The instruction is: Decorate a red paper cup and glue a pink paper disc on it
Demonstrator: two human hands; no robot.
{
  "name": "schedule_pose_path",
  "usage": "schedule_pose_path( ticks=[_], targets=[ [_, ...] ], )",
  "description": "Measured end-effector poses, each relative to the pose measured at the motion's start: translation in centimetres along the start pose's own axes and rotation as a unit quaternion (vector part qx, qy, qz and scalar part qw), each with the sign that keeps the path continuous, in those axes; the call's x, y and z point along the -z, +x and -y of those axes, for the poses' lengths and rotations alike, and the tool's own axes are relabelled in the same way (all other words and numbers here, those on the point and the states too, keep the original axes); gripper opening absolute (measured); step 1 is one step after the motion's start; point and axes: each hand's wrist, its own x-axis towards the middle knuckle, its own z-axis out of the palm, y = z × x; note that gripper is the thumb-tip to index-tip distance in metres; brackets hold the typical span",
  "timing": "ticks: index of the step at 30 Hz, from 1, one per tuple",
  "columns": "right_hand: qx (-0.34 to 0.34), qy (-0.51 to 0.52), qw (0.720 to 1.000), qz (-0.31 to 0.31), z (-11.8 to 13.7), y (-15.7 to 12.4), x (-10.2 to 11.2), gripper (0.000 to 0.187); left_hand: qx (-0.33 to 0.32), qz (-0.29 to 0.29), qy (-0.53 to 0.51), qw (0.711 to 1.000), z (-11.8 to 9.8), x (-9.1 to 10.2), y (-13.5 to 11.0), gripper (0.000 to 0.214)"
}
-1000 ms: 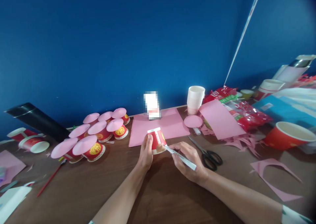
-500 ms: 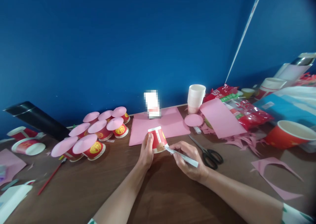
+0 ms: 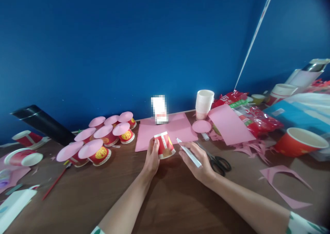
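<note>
My left hand (image 3: 152,157) is wrapped round a small red paper cup (image 3: 164,145), held upside down and tilted just above the brown table (image 3: 165,199). My right hand (image 3: 196,161) holds a white stick-shaped tool (image 3: 188,152), maybe a glue stick or pen; its tip points up and left, a short way off the cup's right side. Behind the cup lies a pink paper sheet (image 3: 167,130). Black scissors (image 3: 217,161) lie on the table just right of my right hand.
Several upturned red cups with pink paper discs (image 3: 103,139) cluster at left. A stack of white cups (image 3: 204,103), a pink disc (image 3: 201,126), a pink sheet (image 3: 230,124), red packets (image 3: 254,117), a red bowl (image 3: 299,142) and pink scraps (image 3: 283,182) fill the right.
My right hand has drawn the white tool's tip away from the cup's rim, up and to the right. The left hand keeps its hold on the cup.
</note>
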Motion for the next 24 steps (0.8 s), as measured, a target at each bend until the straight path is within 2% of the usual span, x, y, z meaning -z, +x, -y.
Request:
schedule_pose_path(
  ticks=[3,7,10,14,19,21,24],
  targets=[
    [-0.002,-0.049,0.999,0.002,-0.7,0.2,0.0,0.035,-0.006,0.01,0.014,1.0,-0.3,0.1,-0.2,0.035],
    [-0.01,-0.132,0.989,0.063,-1.4,0.1,-0.2,0.065,-0.006,0.012,-0.001,1.0,-0.8,-0.1,-0.4,0.033],
    [-0.038,-0.193,0.976,0.089,-1.4,-0.1,-0.5,0.076,0.0,0.019,-0.024,1.0,-1.1,-0.4,-0.6,0.032],
    [-0.077,-0.267,0.954,0.111,-1.1,0.0,-0.7,0.07,-0.003,0.014,-0.04,0.999,-1.5,-0.6,-0.8,0.036],
    [-0.074,-0.353,0.92,0.152,-0.5,0.2,-0.7,0.056,0.04,0.055,-0.041,0.997,-2.3,-0.7,-1.0,0.041],
    [-0.071,-0.373,0.91,0.167,-0.4,0.2,-0.8,0.051,0.057,0.037,-0.043,0.997,-2.6,-0.8,-0.9,0.041],
    [-0.069,-0.383,0.903,0.18,-0.3,0.1,-0.7,0.049,0.049,0.015,-0.052,0.997,-3.1,-0.8,-0.6,0.038]
  ],
)
